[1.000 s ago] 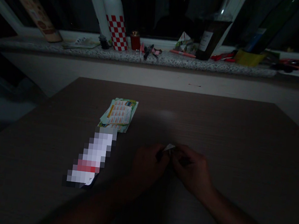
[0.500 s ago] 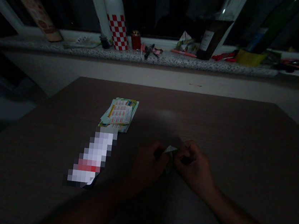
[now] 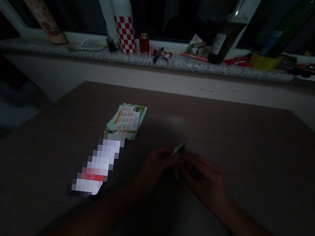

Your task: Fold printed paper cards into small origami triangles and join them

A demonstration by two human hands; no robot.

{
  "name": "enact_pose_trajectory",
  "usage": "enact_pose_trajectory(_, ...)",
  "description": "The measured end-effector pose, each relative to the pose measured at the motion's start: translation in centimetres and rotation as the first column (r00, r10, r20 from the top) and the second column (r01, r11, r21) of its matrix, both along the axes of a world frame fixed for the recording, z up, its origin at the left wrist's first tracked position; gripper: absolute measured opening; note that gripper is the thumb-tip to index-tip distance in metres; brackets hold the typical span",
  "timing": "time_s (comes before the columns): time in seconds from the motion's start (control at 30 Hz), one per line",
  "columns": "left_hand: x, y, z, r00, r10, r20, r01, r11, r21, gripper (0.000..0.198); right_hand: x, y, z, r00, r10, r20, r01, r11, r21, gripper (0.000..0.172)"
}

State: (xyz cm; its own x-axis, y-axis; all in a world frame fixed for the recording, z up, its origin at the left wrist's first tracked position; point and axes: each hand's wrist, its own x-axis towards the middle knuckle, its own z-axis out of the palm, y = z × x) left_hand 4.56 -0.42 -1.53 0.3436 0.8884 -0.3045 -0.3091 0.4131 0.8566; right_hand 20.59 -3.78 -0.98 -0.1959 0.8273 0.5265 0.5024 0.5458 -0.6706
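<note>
A small folded paper (image 3: 178, 149) is just over the table (image 3: 257, 144), between two bare hands. Think of a clock with this paper in the middle and twelve o'clock up by the window (image 3: 71, 0). The left hand (image 3: 152, 167) is at eight o'clock, and its grip is closed, with the thumb and fingers pinching the paper. The right hand (image 3: 210, 179) is at four o'clock. Its grip is closed too, pinching the other side of the paper. It is too dark to see every fingertip.

A messy pile of green and white cards (image 3: 127, 120) lies between nine and ten o'clock. Near eight to nine o'clock, next to the pile, is a long, bright thing (image 3: 101, 161) hidden by blurry squares.

Up on the speckled sill (image 3: 178, 62), a bottle (image 3: 125, 33) with red and white checks stands near eleven o'clock, with a little red jar (image 3: 144, 44) beside it. A pointy paper shape (image 3: 196, 43) sits at twelve. A yellow thing (image 3: 266, 63) is between one and two.
</note>
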Motion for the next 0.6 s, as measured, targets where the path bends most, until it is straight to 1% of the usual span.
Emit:
enact_pose_trajectory(0.07, -0.1, 0.0, -0.1, 1.000, 0.004, 0.027, -0.003, 1.000, -0.017, 0.022, 0.0, 0.1, -0.3, 1.000, 0.012, 0.016, -0.013, 0.999, 0.047, 0.031)
enact_pose_trajectory(0.13, -0.2, 0.0, -0.1, 1.000, 0.001, 0.021, -0.001, 1.000, -0.011, 0.023, 0.0, 0.3, -0.5, 0.999, 0.008, 0.032, -0.011, 0.996, 0.094, 0.032)
enact_pose_trajectory(0.2, -0.3, 0.0, -0.1, 1.000, -0.018, 0.019, 0.018, 1.000, 0.003, 0.022, -0.1, 0.4, -0.7, 0.999, -0.002, 0.051, -0.005, 0.991, 0.132, 0.032)
enact_pose_trajectory(0.27, -0.5, 0.0, -0.2, 0.998, -0.048, 0.039, 0.047, 0.999, 0.014, 0.022, -0.1, 0.4, -0.6, 0.997, -0.001, 0.079, -0.010, 0.990, 0.143, 0.032)
enact_pose_trajectory(0.4, -0.7, 0.1, -0.2, 0.997, -0.064, 0.054, 0.063, 0.998, 0.012, 0.020, -0.2, 0.3, -0.1, 0.988, 0.029, 0.153, -0.045, 0.994, 0.103, 0.034)
enact_pose_trajectory(0.6, -1.0, 0.2, 0.7, 0.995, -0.036, 0.095, 0.044, 0.995, -0.086, 0.018, -0.7, 1.0, 0.4, 0.962, 0.052, 0.267, -0.058, 0.998, 0.014, 0.022)
